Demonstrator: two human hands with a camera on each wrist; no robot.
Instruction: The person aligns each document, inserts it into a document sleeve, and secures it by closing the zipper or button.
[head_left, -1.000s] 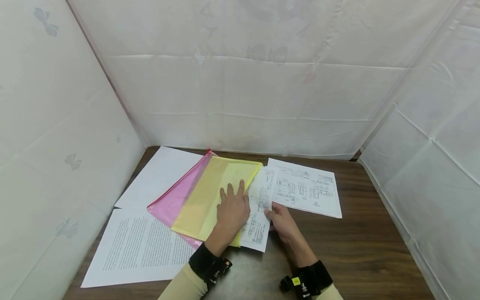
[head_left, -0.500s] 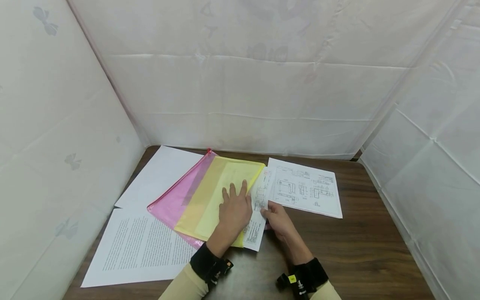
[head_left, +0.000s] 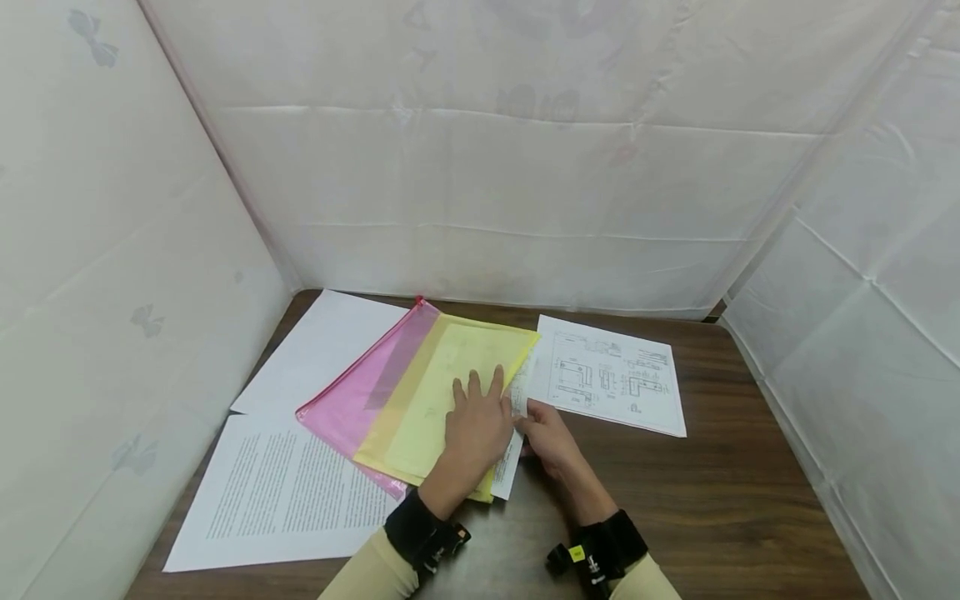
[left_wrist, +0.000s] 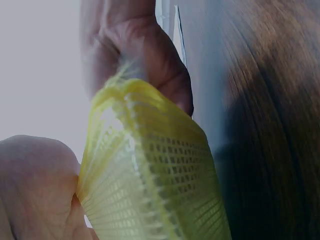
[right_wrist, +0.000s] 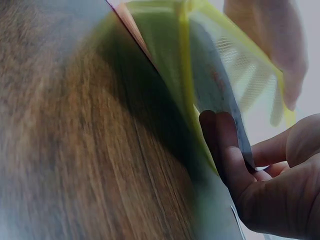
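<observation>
Sheet: the printed sheet (head_left: 514,433) is sitting mostly inside the yellow pouch (head_left: 442,392), centre frame; a strip is showing.
Left hand (head_left: 474,429): lying flat, fingers straight, pressing the pouch.
Right hand (head_left: 546,437): pinching the sheet's edge (feeding it in).
Left: the last strip.

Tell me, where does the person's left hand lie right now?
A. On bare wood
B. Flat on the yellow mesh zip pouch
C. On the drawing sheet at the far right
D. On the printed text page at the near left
B: the left hand lies with straight fingers on the yellow mesh zip pouch, which overlaps the pink zip pouch.
</observation>
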